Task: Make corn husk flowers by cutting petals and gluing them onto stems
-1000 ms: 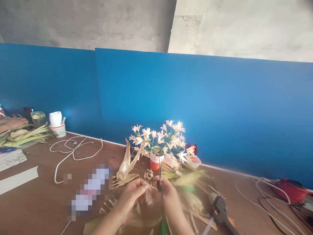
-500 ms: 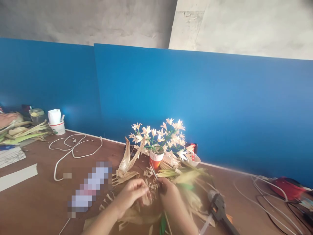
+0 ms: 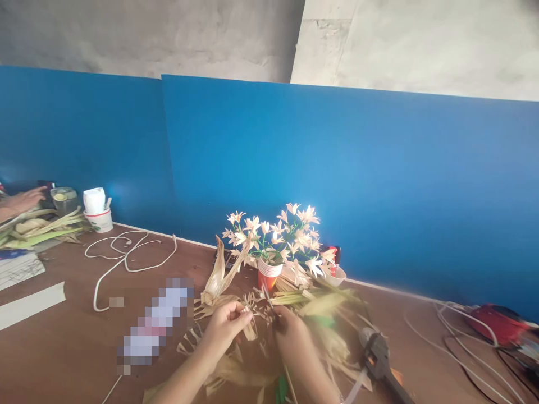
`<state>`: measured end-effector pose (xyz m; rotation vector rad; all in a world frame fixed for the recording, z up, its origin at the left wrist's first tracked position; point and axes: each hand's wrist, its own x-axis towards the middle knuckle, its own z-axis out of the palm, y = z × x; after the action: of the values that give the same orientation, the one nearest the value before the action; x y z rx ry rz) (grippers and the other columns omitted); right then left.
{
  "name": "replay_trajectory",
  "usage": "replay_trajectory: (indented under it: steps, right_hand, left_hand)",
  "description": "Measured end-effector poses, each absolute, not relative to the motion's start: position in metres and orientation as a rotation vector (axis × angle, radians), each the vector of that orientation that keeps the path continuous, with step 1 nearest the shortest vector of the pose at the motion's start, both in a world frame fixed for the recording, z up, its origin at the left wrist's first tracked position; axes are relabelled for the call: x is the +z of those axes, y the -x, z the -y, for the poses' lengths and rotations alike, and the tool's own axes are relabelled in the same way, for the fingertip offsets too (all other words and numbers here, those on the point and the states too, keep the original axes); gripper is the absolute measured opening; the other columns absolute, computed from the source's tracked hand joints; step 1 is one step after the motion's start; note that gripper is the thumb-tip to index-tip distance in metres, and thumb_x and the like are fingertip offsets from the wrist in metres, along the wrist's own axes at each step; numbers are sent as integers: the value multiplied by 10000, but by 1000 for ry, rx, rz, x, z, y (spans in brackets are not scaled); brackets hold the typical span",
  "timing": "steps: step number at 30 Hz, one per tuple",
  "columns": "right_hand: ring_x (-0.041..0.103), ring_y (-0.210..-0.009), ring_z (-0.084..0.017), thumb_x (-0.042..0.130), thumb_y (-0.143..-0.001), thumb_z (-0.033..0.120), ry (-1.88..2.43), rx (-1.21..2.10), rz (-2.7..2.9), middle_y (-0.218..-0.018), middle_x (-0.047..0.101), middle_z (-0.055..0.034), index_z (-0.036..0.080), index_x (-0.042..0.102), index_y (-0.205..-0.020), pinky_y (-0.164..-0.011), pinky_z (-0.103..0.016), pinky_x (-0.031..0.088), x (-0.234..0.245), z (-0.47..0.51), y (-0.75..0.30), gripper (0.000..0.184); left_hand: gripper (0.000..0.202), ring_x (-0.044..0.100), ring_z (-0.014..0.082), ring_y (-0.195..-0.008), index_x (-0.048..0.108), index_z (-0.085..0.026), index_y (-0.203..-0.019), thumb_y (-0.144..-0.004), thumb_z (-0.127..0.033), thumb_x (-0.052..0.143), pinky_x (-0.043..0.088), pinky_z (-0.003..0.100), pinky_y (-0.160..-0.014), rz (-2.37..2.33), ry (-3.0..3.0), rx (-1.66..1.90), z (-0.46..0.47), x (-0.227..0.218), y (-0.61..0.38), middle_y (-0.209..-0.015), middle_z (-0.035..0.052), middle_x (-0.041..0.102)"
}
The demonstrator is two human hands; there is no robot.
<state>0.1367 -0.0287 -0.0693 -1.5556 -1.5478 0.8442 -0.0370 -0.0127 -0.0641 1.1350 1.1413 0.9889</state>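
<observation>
My left hand (image 3: 226, 324) pinches a small piece of dried corn husk (image 3: 250, 331) between thumb and fingertips. My right hand (image 3: 288, 326) is closed around a pair of scissors (image 3: 268, 296), with the blades pointing away from me. Its handles are mostly hidden by the fingers. Just beyond both hands, a red-and-white paper cup (image 3: 269, 275) holds a bunch of pale husk flowers (image 3: 301, 233) on green stems. Cut husk scraps lie on the table below my hands. To the left of the cup stands a larger dried corn husk (image 3: 215, 278).
A dark glue gun (image 3: 376, 354) lies right of my right arm, beside green husks (image 3: 322, 303). White cables (image 3: 124, 255) coil at left, with a white cup (image 3: 100, 219) behind. Another person's hand (image 3: 26, 201) is over husks at far left. A blue partition (image 3: 337, 168) stands behind.
My left hand has moved slightly, and the husk piece in it shows more clearly. The scissors have shifted a little. The other person's hand now stretches out at far left.
</observation>
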Motion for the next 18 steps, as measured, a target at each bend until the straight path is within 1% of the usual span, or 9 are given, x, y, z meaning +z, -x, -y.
replay_trajectory:
  steps: [2, 3, 5, 7, 8, 12, 15, 18]
  right_hand:
    - [588, -615, -177, 560, -694, 188, 1427, 996, 1397, -602, 638, 0, 170, 655, -813, -581, -249, 433, -65, 29, -131, 154]
    - [575, -595, -169, 602, -697, 240, 1377, 1071, 1328, -593, 625, 5, 166, 645, -816, -565, -248, 436, -64, 29, -128, 147]
    - [535, -537, -143, 694, -651, 318, 1315, 1174, 1223, -590, 608, 12, 159, 634, -823, -522, -241, 426, -65, 30, -122, 242]
    - [490, -498, -118, 766, -582, 343, 1258, 1203, 1182, -580, 588, 20, 155, 630, -804, -482, -227, 402, -67, 31, -117, 321]
    - [475, -491, -112, 782, -566, 350, 1228, 1194, 1174, -562, 569, 26, 156, 629, -785, -468, -221, 388, -69, 31, -115, 330]
    - [474, -488, -118, 770, -591, 402, 1179, 1116, 1118, -540, 550, 23, 164, 623, -771, -446, -220, 381, -70, 32, -109, 333]
    - [509, -515, -139, 771, -578, 438, 1200, 1091, 1073, -591, 586, 3, 172, 620, -787, -471, -239, 419, -64, 31, -109, 371]
    - [539, -593, -162, 784, -569, 488, 1207, 1117, 1109, -644, 604, -10, 174, 622, -809, -539, -254, 454, -58, 32, -112, 427]
  left_hand:
    - [289, 498, 134, -509, 586, -187, -651, -668, -449, 707, 383, 223, -492, -1161, -1134, 1024, 14, -63, 36, -551, -39, 563]
    - [298, 474, 123, -496, 584, -187, -639, -663, -455, 711, 367, 218, -487, -1165, -1133, 1039, 14, -62, 35, -534, -49, 537]
    - [319, 438, 109, -487, 585, -184, -624, -656, -473, 717, 340, 212, -482, -1165, -1129, 1062, 16, -59, 34, -514, -58, 504]
    - [345, 431, 107, -497, 597, -178, -630, -642, -499, 723, 331, 211, -488, -1150, -1120, 1083, 17, -59, 31, -512, -55, 504]
    - [363, 434, 107, -502, 605, -175, -641, -624, -514, 734, 332, 212, -490, -1136, -1105, 1082, 17, -60, 30, -519, -50, 517]
    - [416, 441, 106, -500, 618, -166, -661, -541, -528, 785, 310, 211, -470, -1037, -1027, 991, 16, -67, 25, -534, -38, 553]
    - [371, 448, 107, -509, 601, -163, -609, -580, -488, 778, 287, 214, -476, -989, -1031, 961, 16, -69, 25, -531, -32, 547]
    - [325, 422, 101, -514, 593, -163, -581, -644, -446, 740, 291, 223, -506, -1020, -1046, 1018, 18, -64, 28, -557, -29, 552]
